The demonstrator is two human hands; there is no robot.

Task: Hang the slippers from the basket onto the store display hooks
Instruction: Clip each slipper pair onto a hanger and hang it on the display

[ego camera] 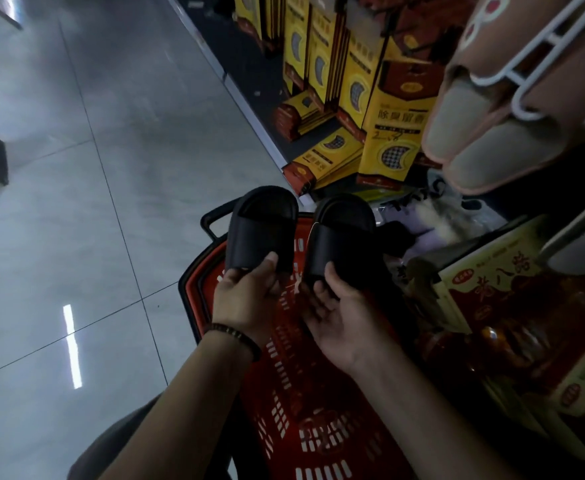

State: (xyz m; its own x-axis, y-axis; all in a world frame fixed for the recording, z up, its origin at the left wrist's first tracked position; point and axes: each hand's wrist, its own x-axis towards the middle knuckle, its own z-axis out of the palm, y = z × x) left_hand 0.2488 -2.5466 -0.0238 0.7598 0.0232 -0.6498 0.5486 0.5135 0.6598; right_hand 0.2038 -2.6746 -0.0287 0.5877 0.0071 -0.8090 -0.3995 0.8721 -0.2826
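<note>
— Where are the black slides?

— Above the red plastic basket [284, 393], side by side with a narrow gap between them. The left hand [246, 299] grips the left slide [259, 230] at its heel end, thumb on top and fingers underneath. The right hand [339, 313] lies palm up and pinches the heel end of the right slide [343, 240] in the same way.

— Which way do they point?

— Footbeds face up. Each long axis runs from the hands away from the person, with the toes at the far end towards the shelf foot. The left slide leans a little to the left.

— What is around them?

— A beaded bracelet [232, 336] sits on the left wrist. Pink plush slippers [485, 133] hang on a white hanger [540, 57] at upper right, well apart from the slides. Yellow insole packs [388, 133] stand on the low shelf beyond the basket, and grey floor tiles [76, 168] lie to the left.
</note>
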